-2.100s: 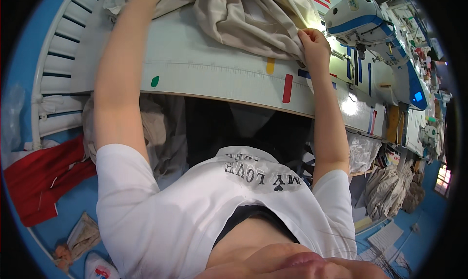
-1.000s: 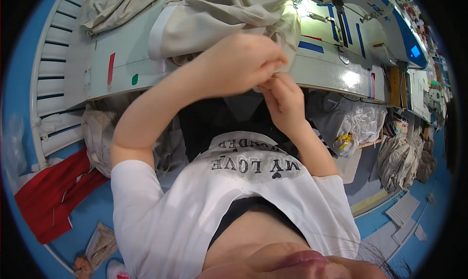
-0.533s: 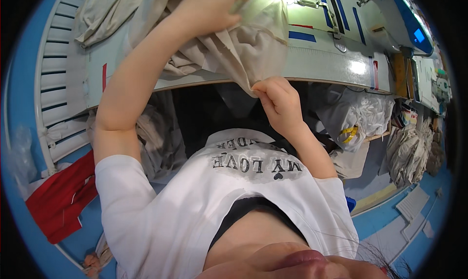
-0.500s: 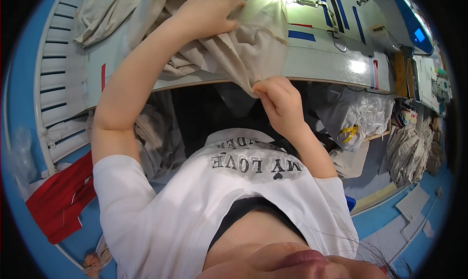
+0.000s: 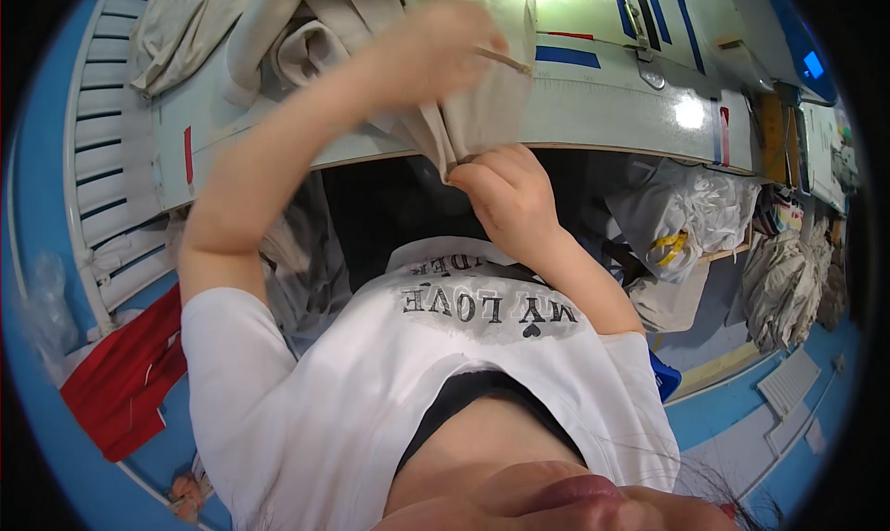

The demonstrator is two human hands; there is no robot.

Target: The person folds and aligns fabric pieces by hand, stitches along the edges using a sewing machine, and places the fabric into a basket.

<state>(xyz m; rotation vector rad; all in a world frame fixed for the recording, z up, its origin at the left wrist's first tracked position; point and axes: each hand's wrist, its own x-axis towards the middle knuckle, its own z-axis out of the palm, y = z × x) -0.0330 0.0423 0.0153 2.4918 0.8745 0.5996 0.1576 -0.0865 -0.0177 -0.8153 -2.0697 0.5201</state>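
A beige fabric piece (image 5: pixel 482 114) hangs over the front edge of the white worktable (image 5: pixel 612 114). My left hand (image 5: pixel 431 53) is raised above the table and grips the upper part of this fabric; the hand is blurred. My right hand (image 5: pixel 510 192) sits just below the table edge and pinches the fabric's lower corner. More beige cloth (image 5: pixel 306 30) lies bunched on the table behind my left hand.
A white slatted rack (image 5: pixel 111 160) stands at the left with beige cloth on it. Red fabric (image 5: pixel 125 383) lies at the lower left. White and grey bundles (image 5: pixel 686 216) sit under the table at the right. A sewing machine's blue-edged base (image 5: pixel 788 39) is at the far right.
My left hand has lifted the fabric higher over the table. My right hand has slid up along the fabric's edge to the table's front edge.
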